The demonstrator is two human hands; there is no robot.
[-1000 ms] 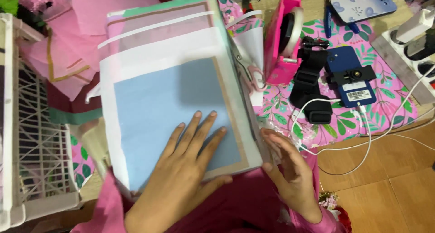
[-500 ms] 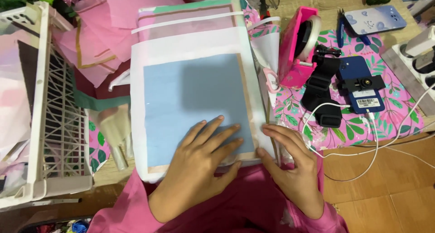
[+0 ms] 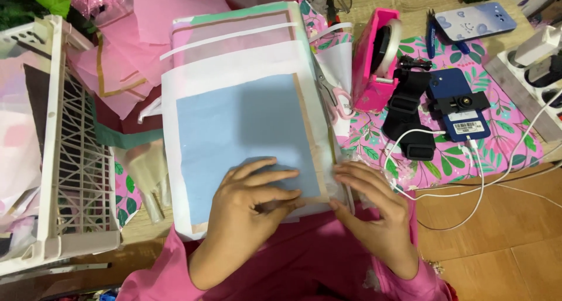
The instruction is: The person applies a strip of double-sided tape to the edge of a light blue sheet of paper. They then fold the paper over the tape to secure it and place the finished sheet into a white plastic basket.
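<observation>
A stack of paper sheets lies in front of me, topped by a white translucent sheet (image 3: pixel 234 67) over a light blue sheet (image 3: pixel 246 125) with a tan border. My left hand (image 3: pixel 249 210) rests flat on the blue sheet's near edge, fingers bent and pointing right. My right hand (image 3: pixel 372 210) sits at the stack's near right corner, fingertips touching the paper edge. Pink scissors (image 3: pixel 335 99) lie along the right side of the stack. Pink sleeves cover both wrists.
A white plastic crate (image 3: pixel 70 160) stands at the left with pink paper (image 3: pixel 126 73) behind it. To the right on a floral mat (image 3: pixel 509 137) are a pink tape dispenser (image 3: pixel 377 58), a black strap (image 3: pixel 410 119), a blue phone (image 3: pixel 459 108) with a white cable, and a power strip (image 3: pixel 535 67).
The view has shifted so the stack sits more centred. My left hand's fingers have curled from flat and spread to bent on the sheet; my right hand stays at the corner.
</observation>
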